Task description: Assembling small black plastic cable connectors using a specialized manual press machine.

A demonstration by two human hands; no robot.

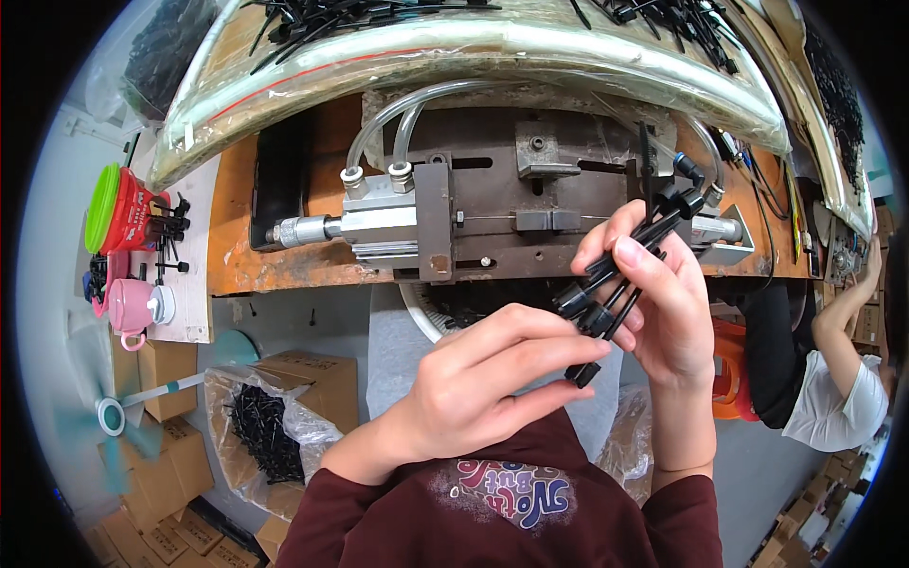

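Observation:
Over my lap, in front of the workbench, both my hands are on a small bundle of slim black plastic parts (pixel 648 232) with thicker heads. My right hand (pixel 674 312) grips the bundle between thumb and fingers, its parts slanting from upper right to lower left. At the lower end, my left hand (pixel 473 383) closes its fingertips on the parts' dark heads (pixel 583 372). Just beyond my hands is a metal clamping fixture (pixel 492 222) with an air cylinder (pixel 379 227) on its left; a small dark block (pixel 547 221) sits at its middle.
Black parts (pixel 350 17) lie on a plastic-covered tray (pixel 473 49) behind the fixture. Clear hoses (pixel 379 123) arch from the cylinder. Left are a red tub (pixel 133 210), a pink cup (pixel 133 305), a fan (pixel 111 415) and a bagged box of black parts (pixel 265 435). Another person (pixel 833 388) sits at right.

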